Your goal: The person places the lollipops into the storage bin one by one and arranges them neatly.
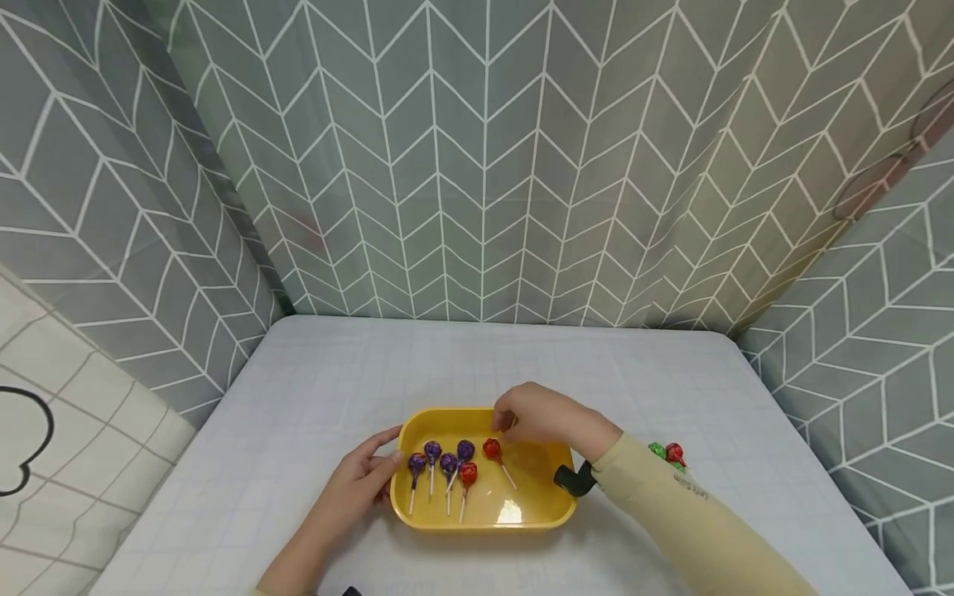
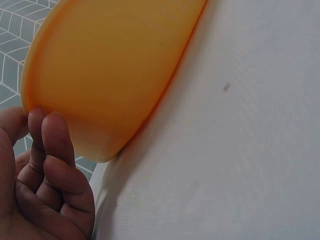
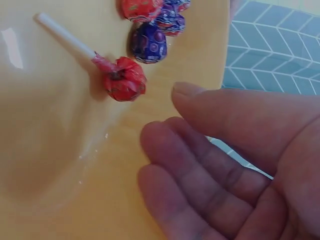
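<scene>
Inside glossy yellow tray (image 1: 551, 505) | round foil-wrapped red lollipop (image 1: 492, 449) | right hand (image 1: 547, 416) above

left hand (image 1: 360, 483) low, fingers (image 2: 55, 145) loosely curled, right hand (image 1: 542, 416) reaching forward, fingers relaxed and empty, cream sleeve (image 1: 693, 517)

Tray (image 1: 555, 505): yellow, glossy. Purple lollipops (image 1: 440, 457): four, white sticks. Red lollipops (image 1: 491, 449): two in tray, white sticks. Loose sweets (image 1: 667, 452) beside sleeve: green and red, probably lollipops too, half hidden. Table (image 1: 335, 372): pale grey-white, faint grid. Backdrop (image 1: 477, 165): grey-green, white chevron lines. Sleeve (image 1: 693, 521): pale yellow-beige. Cloth (image 1: 67, 414) at left: cream, grey checks.
</scene>
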### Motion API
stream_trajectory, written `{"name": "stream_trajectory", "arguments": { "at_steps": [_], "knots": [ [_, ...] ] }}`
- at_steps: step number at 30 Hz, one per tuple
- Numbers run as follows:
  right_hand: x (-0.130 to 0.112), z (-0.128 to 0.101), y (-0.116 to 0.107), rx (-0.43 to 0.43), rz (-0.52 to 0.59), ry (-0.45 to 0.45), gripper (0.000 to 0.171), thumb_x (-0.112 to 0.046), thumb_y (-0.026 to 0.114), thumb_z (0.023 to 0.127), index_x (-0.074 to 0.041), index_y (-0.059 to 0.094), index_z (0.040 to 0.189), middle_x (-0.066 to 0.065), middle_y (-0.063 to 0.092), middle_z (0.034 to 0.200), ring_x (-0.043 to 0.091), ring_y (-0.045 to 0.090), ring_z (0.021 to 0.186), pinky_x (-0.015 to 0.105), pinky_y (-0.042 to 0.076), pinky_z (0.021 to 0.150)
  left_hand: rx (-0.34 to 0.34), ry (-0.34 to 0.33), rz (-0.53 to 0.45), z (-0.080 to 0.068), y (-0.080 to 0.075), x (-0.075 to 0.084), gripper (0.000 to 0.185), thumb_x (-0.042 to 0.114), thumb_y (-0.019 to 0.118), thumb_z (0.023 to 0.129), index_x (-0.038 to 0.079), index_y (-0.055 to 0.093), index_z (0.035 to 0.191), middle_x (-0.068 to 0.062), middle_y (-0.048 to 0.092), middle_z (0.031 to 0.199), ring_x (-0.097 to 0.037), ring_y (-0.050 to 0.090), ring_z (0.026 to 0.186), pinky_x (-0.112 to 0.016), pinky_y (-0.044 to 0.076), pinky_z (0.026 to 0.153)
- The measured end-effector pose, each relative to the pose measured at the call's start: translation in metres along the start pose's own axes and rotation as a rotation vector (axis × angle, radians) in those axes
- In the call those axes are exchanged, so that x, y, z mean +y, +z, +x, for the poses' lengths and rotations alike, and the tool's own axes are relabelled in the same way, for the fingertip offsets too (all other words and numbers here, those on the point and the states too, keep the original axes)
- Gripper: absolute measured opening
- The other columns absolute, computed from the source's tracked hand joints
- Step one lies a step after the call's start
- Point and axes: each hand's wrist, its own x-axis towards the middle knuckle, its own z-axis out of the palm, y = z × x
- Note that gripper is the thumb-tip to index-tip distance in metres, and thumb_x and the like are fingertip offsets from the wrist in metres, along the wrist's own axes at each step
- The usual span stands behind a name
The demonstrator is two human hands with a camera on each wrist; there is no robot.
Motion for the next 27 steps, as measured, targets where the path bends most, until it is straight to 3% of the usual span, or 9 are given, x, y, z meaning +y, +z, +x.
{"name": "stream_trajectory", "arguments": {
  "at_steps": [7, 17, 22, 27],
  "knots": [
    [-0.004, 0.003, 0.008, -0.032, -0.001, 0.020, 0.016, -0.011, 0.078, 0.086, -0.014, 0.076, 0.102, -0.009, 0.067, 0.090, 0.010, 0.059, 0.087, 0.030, 0.051, 0.084, 0.010, 0.001, 0.004, 0.001, 0.001, 0.000, 0.050, 0.040, 0.061, 0.098, 0.025, 0.047, 0.145, -0.012, 0.068, 0.079, -0.024, 0.058, 0.062, -0.031, 0.051, 0.055],
    [-0.009, 0.004, 0.015, -0.038, -0.127, 0.029, 0.027, -0.010, 0.076, 0.085, -0.013, 0.074, 0.112, -0.005, 0.068, 0.099, 0.013, 0.060, 0.093, 0.031, 0.051, 0.088, 0.010, 0.003, -0.002, 0.002, 0.001, -0.001, 0.051, 0.041, 0.061, 0.098, 0.025, 0.047, 0.144, -0.012, 0.069, 0.081, -0.024, 0.058, 0.062, -0.030, 0.050, 0.055],
    [-0.012, 0.008, 0.019, -0.065, -0.122, 0.009, 0.023, -0.010, 0.077, 0.085, -0.012, 0.075, 0.108, -0.005, 0.067, 0.092, 0.012, 0.057, 0.084, 0.030, 0.051, 0.084, 0.014, 0.015, 0.005, 0.002, 0.001, -0.001, 0.051, 0.041, 0.061, 0.098, 0.025, 0.048, 0.144, -0.011, 0.069, 0.081, -0.024, 0.059, 0.062, -0.031, 0.051, 0.055],
    [-0.011, 0.012, 0.023, -0.063, -0.147, -0.019, 0.010, -0.013, 0.079, 0.084, -0.013, 0.075, 0.094, -0.009, 0.062, 0.079, 0.010, 0.054, 0.073, 0.025, 0.049, 0.074, 0.011, 0.015, 0.003, 0.002, 0.001, -0.001, 0.052, 0.042, 0.061, 0.098, 0.025, 0.047, 0.145, -0.010, 0.070, 0.083, -0.025, 0.060, 0.064, -0.032, 0.052, 0.056]
  ]
}}
